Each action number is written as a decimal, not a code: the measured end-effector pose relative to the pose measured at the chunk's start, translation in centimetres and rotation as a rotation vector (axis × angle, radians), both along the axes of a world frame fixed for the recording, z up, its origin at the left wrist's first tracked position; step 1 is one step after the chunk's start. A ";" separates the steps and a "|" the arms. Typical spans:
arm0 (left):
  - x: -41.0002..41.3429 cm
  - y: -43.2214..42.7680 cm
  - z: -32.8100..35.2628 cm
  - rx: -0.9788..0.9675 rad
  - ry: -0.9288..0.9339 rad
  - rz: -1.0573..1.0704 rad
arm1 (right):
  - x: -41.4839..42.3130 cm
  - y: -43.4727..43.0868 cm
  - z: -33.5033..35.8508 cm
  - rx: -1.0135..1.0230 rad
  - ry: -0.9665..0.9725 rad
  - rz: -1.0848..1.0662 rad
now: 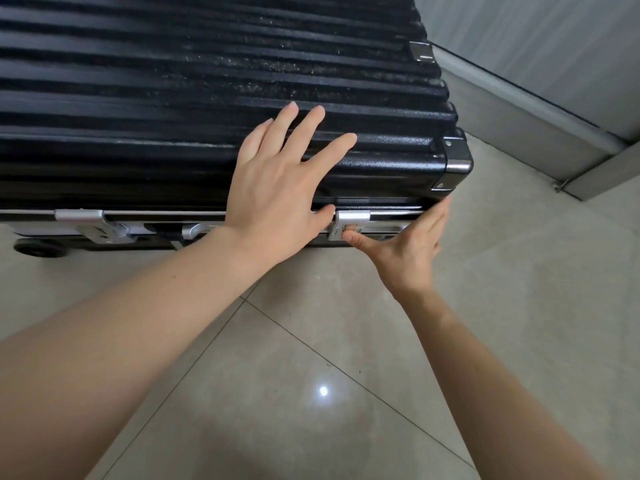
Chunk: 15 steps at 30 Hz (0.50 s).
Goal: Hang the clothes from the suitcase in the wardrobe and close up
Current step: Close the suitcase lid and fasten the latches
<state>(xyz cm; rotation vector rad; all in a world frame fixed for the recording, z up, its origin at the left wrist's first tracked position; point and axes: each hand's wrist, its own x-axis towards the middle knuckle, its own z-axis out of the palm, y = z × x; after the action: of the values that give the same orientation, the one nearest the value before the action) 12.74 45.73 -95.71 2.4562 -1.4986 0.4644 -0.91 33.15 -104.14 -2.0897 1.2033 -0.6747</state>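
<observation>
Your left hand [273, 192], fingers flat, pins the black ribbed hard-shell suitcase [173, 116] so your right hand [405, 247], fingers released, can thumb its near silver metal latch [349, 220].

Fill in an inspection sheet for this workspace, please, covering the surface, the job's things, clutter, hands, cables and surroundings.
Surface: glossy beige floor tiles, with a spot of reflected light.
Job's things: black ribbed suitcase lies flat with its lid down; silver right latch and left latch on the front edge, and I cannot tell whether they are fastened; no clothes or wardrobe in view.
Clutter: nothing seen.
Hands: left hand rests flat on the lid, fingers spread; right hand presses its thumb on the right latch.
Cables: nothing seen.
Surroundings: grey skirting along the wall at right; a suitcase wheel at left.
</observation>
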 end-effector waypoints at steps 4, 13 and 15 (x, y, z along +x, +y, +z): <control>-0.3 -0.1 -0.3 -0.042 0.015 0.019 | 0.5 0.2 -0.6 -0.051 0.023 -0.066; -0.8 -0.6 0.0 0.020 0.008 0.043 | -1.8 -2.0 0.9 0.321 -0.316 0.068; -1.4 -1.0 0.3 0.022 0.008 0.066 | -2.5 -2.9 2.3 0.623 -0.463 0.019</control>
<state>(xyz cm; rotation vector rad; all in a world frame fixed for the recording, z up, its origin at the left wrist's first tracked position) 11.32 44.75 -95.41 2.5273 -1.4305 0.4520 -3.44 30.28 -101.88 -1.3360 0.9642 -0.6262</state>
